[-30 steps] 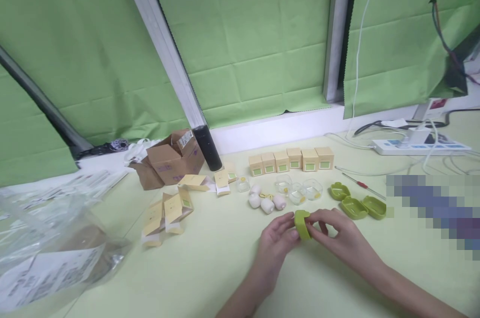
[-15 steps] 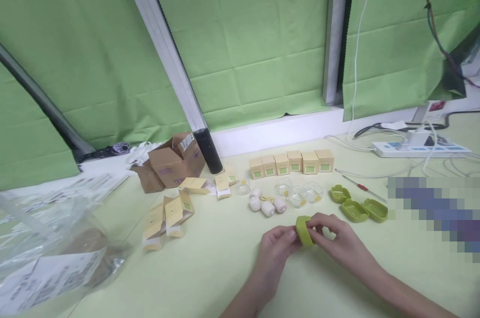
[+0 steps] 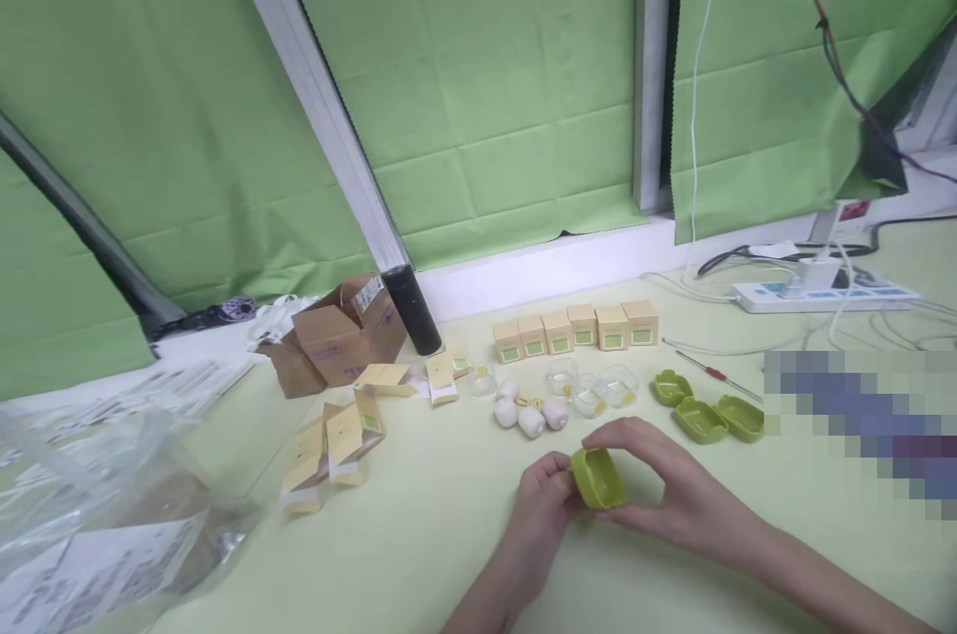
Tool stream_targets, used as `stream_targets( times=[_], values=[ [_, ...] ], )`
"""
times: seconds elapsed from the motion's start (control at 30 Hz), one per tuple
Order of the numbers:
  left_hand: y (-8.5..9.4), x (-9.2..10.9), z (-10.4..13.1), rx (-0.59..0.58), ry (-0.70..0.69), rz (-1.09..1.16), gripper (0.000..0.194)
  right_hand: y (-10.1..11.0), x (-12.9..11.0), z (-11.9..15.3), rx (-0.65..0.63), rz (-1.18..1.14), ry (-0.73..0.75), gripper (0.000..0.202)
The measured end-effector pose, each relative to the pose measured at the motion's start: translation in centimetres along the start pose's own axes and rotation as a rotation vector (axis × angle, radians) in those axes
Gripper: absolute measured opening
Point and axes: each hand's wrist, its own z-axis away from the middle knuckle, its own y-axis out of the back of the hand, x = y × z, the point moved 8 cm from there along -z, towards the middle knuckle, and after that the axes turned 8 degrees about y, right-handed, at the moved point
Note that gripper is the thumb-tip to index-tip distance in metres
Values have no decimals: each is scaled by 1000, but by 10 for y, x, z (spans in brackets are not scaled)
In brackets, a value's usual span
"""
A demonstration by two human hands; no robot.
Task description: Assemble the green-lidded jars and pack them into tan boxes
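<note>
Green case (image 3: pixel 598 476) held just above the surface (image 3: pixel 449 524), hollow side facing the camera. Left hand (image 3: pixel 542 504) fingers pinch its left edge; right hand (image 3: pixel 662 489) fingers clasp top and right side. Three similar green cases (image 3: pixel 707 413) lie near, behind-right.

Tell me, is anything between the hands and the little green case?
Nothing visible is. The left hand and the right hand both touch the green case directly, holding it just above the table. The white lumps lie beyond it, apart.
</note>
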Motion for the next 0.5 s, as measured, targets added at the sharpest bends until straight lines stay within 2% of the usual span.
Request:
stream_targets(
  times=[0.1,0.2,0.33,0.4,0.5],
  values=[
    [3,-2,-3,-15,4,15,15,5,-9,-3,19,18,75,35],
    [6,0,-3,-51,-2,40,17,4,-11,-4,-53,-17,65,38],
    [-6,3,3,-277,54,30,50,0,-4,2,-188,-64,-23,47],
    [-10,3,5,-334,64,-31,49,1,3,2,-218,-68,-42,54],
    [-9,2,4,-341,50,-19,39,8,18,-12,-154,28,-60,44]
  ],
)
